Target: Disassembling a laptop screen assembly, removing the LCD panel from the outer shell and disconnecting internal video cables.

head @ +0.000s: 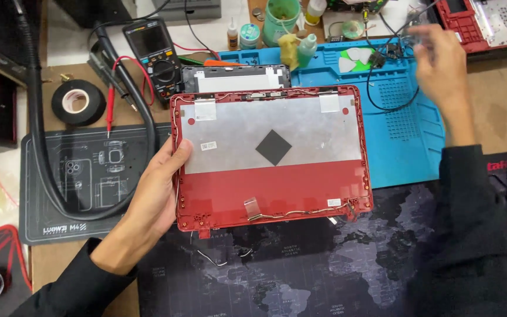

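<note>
On the bench, a red laptop lid shell is lying inside-up, long axis running left to right. The left hand is gripping its left edge, fingers curled on the rim. The right hand, farther off, is blurring over the blue mat; its grip is unclear. A green cup's contents are hidden.

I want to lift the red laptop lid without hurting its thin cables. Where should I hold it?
Probably by the short side edges. The left hand already grips the lid at its left edge; take the right edge likewise, since cables run along the top and bottom edges.
</note>
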